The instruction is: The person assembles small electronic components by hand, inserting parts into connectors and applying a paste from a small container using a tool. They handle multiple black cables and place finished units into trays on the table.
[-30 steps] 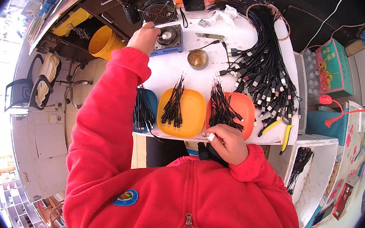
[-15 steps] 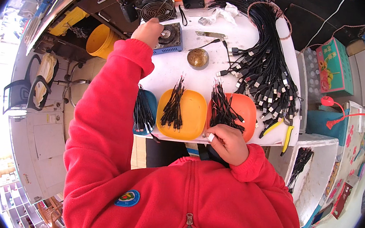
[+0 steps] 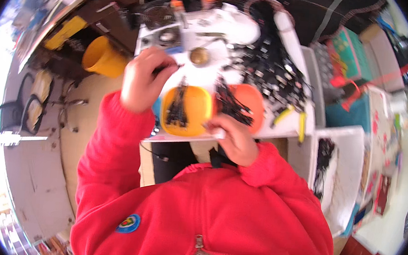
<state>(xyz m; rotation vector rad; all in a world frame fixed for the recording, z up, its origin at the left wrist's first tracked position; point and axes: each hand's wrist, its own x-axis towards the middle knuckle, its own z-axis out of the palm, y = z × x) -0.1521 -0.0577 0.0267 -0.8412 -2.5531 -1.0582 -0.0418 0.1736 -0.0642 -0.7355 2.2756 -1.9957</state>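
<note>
My left hand (image 3: 142,78) is closed in a pinch above the left side of the table, with a short dark tip of a black cable (image 3: 180,66) poking out past its fingers. Most of that cable is hidden by the hand. My right hand (image 3: 238,141) is closed near the table's front edge, with white wrapping on the thumb; what it pinches is too blurred to tell. Between the hands stands a yellow tray (image 3: 202,108) with a bundle of black cables (image 3: 178,109). An orange tray (image 3: 257,112) beside it holds more black cables (image 3: 233,105). A blue tray (image 3: 156,108) is mostly hidden behind my left wrist.
Beyond the trays are a round metal cup (image 3: 199,56) and a small device with a round top (image 3: 167,36). A large heap of black cables (image 3: 273,70) covers the right side. Yellow-handled pliers (image 3: 302,126) lie at the right edge. A yellow bucket (image 3: 103,58) stands left.
My left hand has drawn back from the device toward the trays. My right hand stays near the front edge, still pinched. The whole view has shifted and is blurred.
</note>
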